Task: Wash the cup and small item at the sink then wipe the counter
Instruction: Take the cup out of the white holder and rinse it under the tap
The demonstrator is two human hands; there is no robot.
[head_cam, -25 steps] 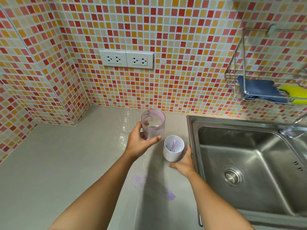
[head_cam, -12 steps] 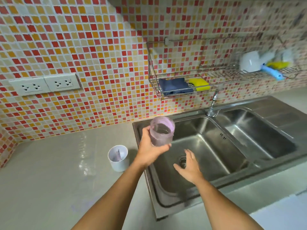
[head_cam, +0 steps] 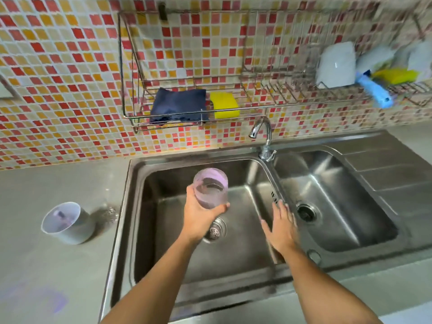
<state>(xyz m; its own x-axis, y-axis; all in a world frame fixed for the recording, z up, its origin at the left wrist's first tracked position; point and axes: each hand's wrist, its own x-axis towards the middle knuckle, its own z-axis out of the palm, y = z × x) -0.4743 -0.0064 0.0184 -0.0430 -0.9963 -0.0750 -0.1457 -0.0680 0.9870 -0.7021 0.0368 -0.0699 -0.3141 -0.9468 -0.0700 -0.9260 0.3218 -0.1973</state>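
My left hand (head_cam: pixel 198 218) grips a clear cup (head_cam: pixel 210 188) smeared with purple residue, held upright over the left basin of the steel sink (head_cam: pixel 236 260). My right hand (head_cam: pixel 281 226) hovers with fingers spread over the divider between the two basins and holds nothing. A small white cup-shaped item (head_cam: pixel 67 222), purple-stained inside, stands on the grey counter (head_cam: pixel 46 265) left of the sink. A purple smear (head_cam: pixel 58 302) marks the counter near its front edge.
The tap (head_cam: pixel 263 136) rises behind the divider. A wire rack (head_cam: pixel 187 118) on the tiled wall holds a dark blue cloth (head_cam: pixel 178 105) and a yellow sponge (head_cam: pixel 224 105). A second rack at right carries white items, a blue brush (head_cam: pixel 374 92) and another sponge.
My left hand carried the cup from the counter over the left basin. My right hand moved from beside the white item, across the basin, to the divider. The view swung right.
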